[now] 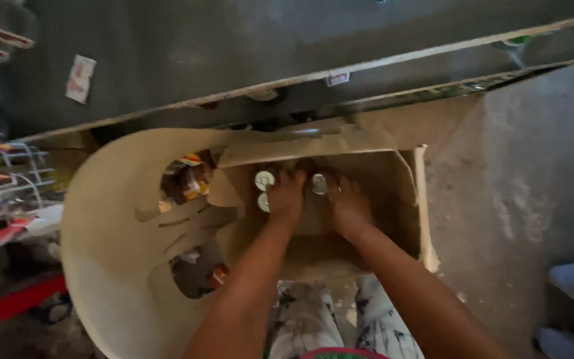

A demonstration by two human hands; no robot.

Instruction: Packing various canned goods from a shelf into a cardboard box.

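Two hands: both reach down inside the cardboard box.
Plastic chair: cream, just left of the box, touching it.
Box: open-topped, on the floor below the dark shelf.
Left hand: curled over cans; grip unclear.
Right hand: beside it, grip hidden.
Cans: silver-topped, at the box's far wall.

Dim, soft blur (edges warped), brighter right
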